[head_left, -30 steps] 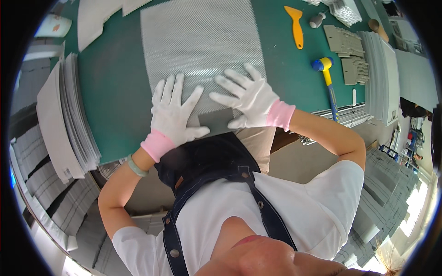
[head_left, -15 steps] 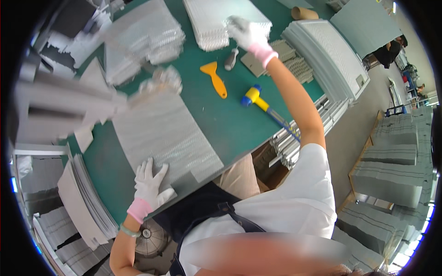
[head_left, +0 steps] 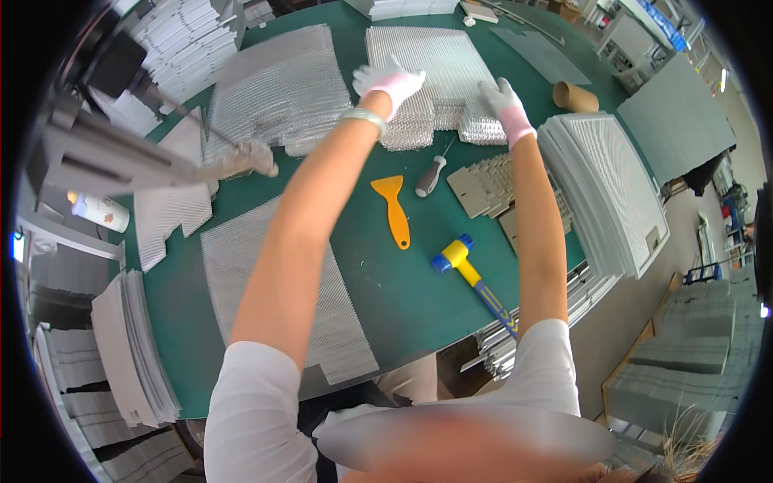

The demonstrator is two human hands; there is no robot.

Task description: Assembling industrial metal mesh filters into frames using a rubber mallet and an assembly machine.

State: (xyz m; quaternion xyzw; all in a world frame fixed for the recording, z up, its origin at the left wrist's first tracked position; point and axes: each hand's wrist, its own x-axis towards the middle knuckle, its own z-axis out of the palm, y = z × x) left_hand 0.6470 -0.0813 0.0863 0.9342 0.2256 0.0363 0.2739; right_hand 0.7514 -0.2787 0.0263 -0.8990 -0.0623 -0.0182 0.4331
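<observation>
Head view. Both arms, a second ago pressed flat on a mesh sheet at the near edge of the worktop (head_left: pixel 403 290), are now stretched to its far side. The left hand (head_left: pixel 388 80) and right hand (head_left: pixel 503 98), both in white gloves with pink cuffs, lie on the stack of silvery mesh sheets (head_left: pixel 439 68); fingers are spread over its near edge, and whether they pinch a sheet cannot be told. The reach suggests work has passed from the near mesh sheet (head_left: pixel 322 322), left lying flat, to the stack. The stack looks thick, finely corrugated, its near edge ragged. An orange scraper (head_left: pixel 393 208), a screwdriver (head_left: pixel 429 175) and a yellow-headed mallet (head_left: pixel 471 274) lie between.
</observation>
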